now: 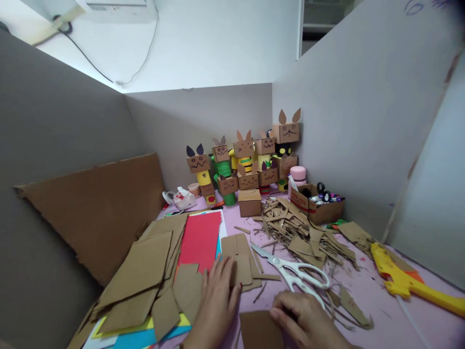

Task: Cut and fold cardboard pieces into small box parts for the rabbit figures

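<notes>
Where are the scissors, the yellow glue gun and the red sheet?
Scissors (278,262): head view, at the pivot.
Yellow glue gun (400,281): head view, on its body.
Red sheet (201,237): head view, middle of its visible surface.

Left hand lies palm down, fingers extended; right hand curls, thumb and fingers pinched.
</notes>
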Demonstrator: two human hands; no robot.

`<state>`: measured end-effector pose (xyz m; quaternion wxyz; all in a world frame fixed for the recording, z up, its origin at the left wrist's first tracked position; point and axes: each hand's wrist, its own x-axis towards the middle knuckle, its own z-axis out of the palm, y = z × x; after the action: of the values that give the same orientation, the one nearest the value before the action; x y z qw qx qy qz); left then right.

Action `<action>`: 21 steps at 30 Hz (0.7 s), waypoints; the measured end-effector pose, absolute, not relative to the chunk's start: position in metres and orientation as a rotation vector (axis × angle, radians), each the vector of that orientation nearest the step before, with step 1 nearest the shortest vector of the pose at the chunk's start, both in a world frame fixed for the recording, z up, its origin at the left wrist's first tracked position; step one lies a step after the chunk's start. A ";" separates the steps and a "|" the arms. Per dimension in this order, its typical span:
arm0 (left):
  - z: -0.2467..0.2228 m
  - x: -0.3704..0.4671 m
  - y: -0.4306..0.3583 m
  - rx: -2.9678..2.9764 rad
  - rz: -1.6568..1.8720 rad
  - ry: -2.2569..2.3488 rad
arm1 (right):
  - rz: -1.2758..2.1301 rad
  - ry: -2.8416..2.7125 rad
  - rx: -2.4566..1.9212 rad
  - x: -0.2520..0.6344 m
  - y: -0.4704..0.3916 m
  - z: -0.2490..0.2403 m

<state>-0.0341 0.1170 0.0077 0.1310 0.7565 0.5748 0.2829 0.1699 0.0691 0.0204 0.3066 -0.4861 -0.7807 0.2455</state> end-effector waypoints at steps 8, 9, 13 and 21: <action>0.020 -0.040 0.122 1.915 1.127 1.445 | 0.758 -1.969 -1.238 0.165 0.070 0.015; 0.022 -0.040 0.122 1.875 1.160 1.422 | 0.799 -1.931 -1.236 0.164 0.069 0.016; 0.026 -0.035 0.122 1.642 1.214 1.298 | 0.991 -1.708 -1.216 0.164 0.070 0.019; 0.037 -0.021 0.112 1.269 1.174 1.135 | 1.073 -1.502 -1.241 0.172 0.075 0.025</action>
<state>-0.0205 0.1122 0.0365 0.5114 0.5273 0.4718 0.4877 0.1724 0.0751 0.0248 0.4428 -0.5002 -0.6055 0.4326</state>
